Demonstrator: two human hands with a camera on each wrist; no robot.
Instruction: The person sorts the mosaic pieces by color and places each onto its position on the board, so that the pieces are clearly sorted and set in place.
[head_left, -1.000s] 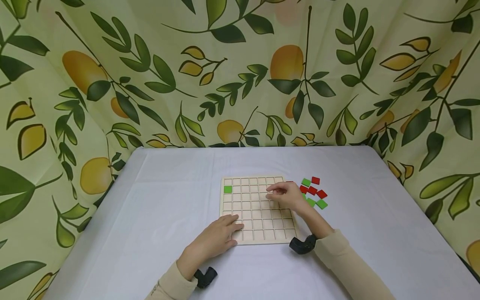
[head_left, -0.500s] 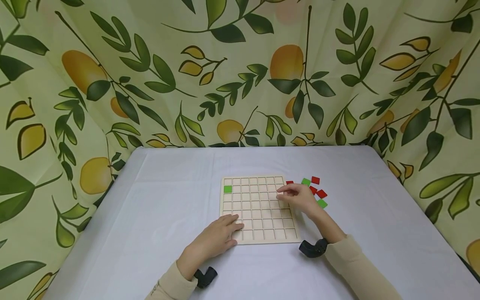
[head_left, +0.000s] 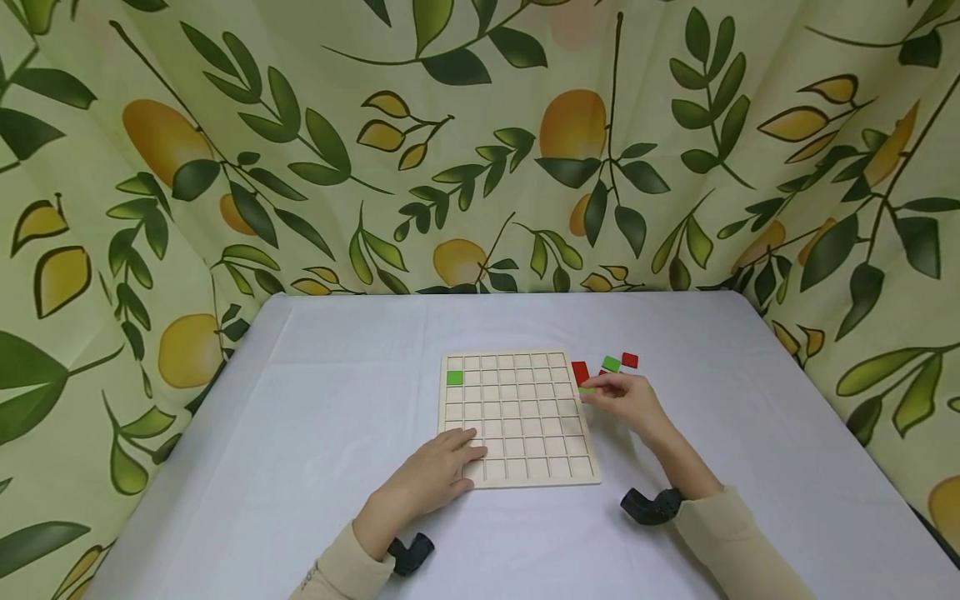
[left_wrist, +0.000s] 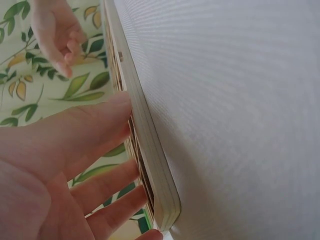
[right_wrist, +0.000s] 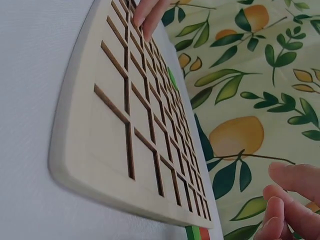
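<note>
A square wooden grid board (head_left: 525, 417) lies on the table. One green square tile (head_left: 454, 378) sits in its left column, second row from the far edge. My left hand (head_left: 423, 477) rests on the board's near left corner, fingers spread over the cells and thumb at the near edge. Beyond the board's right edge hovers my right hand (head_left: 628, 405), fingers loosely bent, with no tile visible between them in the right wrist view. Close to its fingertips lie a red tile (head_left: 581, 372) and a partly covered green tile (head_left: 587, 390). The hand hides other tiles.
Another green tile (head_left: 611, 364) and a red tile (head_left: 630, 360) lie just past the right hand. A white cloth (head_left: 337, 375) covers the table. Behind it hangs a leaf-and-fruit patterned curtain (head_left: 480, 167).
My right hand has moved rightward off the board to the loose tiles, uncovering the board's right columns and covering more of the tiles. The left hand and the placed green tile have stayed put.
</note>
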